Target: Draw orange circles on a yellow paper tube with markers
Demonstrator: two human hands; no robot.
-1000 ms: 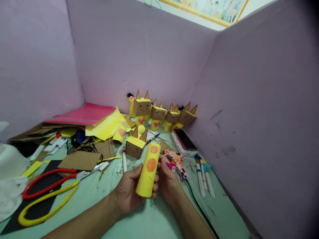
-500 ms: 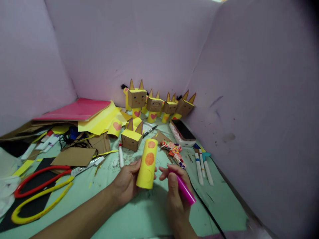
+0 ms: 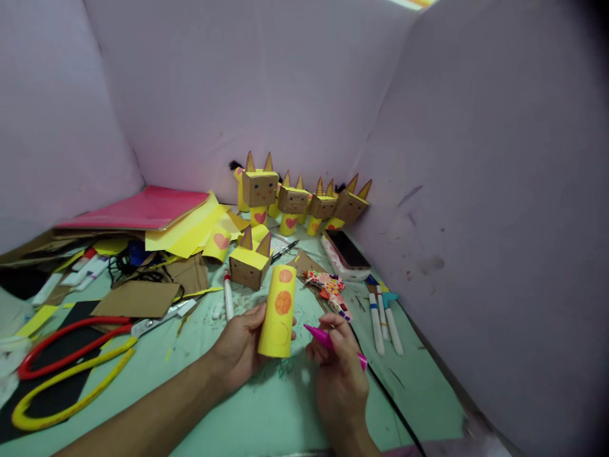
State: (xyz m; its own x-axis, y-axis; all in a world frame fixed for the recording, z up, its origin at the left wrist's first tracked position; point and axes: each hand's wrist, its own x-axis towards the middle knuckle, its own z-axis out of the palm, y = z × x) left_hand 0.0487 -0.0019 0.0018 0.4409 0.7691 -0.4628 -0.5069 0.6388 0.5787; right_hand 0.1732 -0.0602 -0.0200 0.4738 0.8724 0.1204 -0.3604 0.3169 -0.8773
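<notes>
Head view shows the left hand [image 3: 240, 346] with its grip wrapped around the side of a yellow tube [image 3: 275, 320], held at a slant over the near part of the desk [image 3: 295, 419]. The right hand [image 3: 340, 377] has its fingers curled quite closely about a pink marker [image 3: 320, 335], whose pointed end faces the tube but does not touch it; whether it is capped, I cannot tell. On the tube, two orange circles [image 3: 283, 303] are already filled, while below them a faint outline [image 3: 281, 333] has no filling, so this part seems to be left. Behind, four box-headed figures [image 3: 260, 188] stand on yellow bodies and look, in my judgement, mostly complete. In front of them, an eared box [image 3: 248, 271] has its face drawn; I cannot tell if any body is joined to it.
</notes>
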